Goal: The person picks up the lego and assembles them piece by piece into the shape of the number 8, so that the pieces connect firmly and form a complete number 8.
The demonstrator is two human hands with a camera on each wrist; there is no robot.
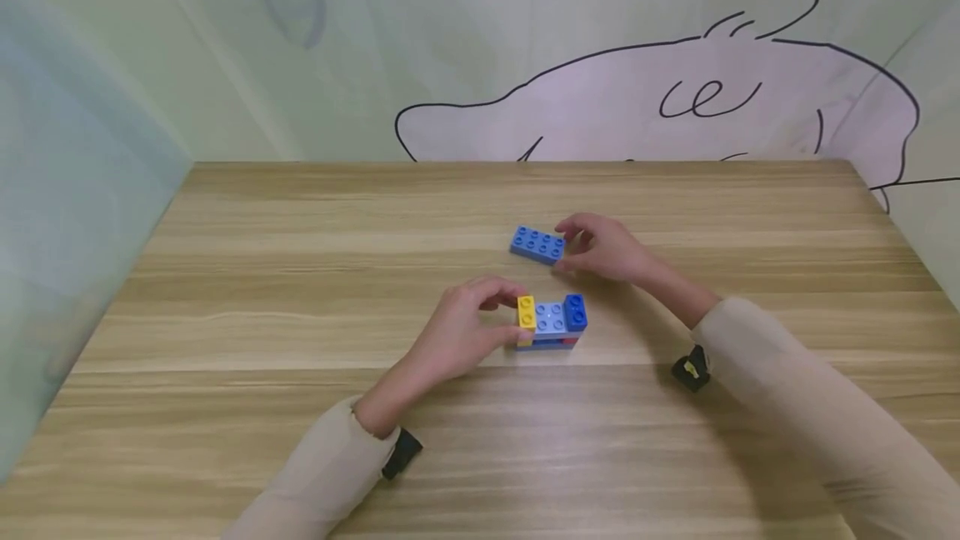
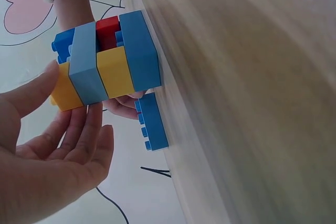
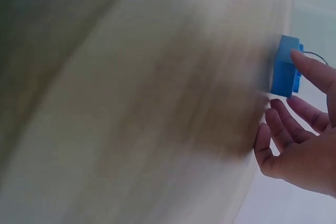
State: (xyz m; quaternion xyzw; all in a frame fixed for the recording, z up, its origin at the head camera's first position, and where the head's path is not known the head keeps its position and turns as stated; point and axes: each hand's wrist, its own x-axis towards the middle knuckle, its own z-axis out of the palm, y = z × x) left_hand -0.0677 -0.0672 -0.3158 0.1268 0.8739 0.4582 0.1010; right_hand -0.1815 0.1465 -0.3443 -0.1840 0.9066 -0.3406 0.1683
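My left hand [image 1: 461,330] pinches the top yellow brick [image 1: 527,312] of a small stacked block build [image 2: 86,69] between thumb and fingers. A light blue brick [image 1: 550,317] lies beneath that yellow one, and a dark blue brick [image 1: 575,312] caps the other end. Lower down, the left wrist view shows another yellow brick [image 2: 116,72], a red brick [image 2: 107,31] and a blue base brick [image 2: 140,51]. Farther back on the table, a loose blue brick [image 1: 536,245] lies studs up. My right hand [image 1: 606,250] holds its right end, thumb and a finger on opposite sides.
The wood-grain table [image 1: 262,290] runs back to a wall [image 1: 360,65] with line drawings. A dark wrist device [image 1: 692,369] sits below my right cuff, and another [image 1: 402,452] by my left cuff.
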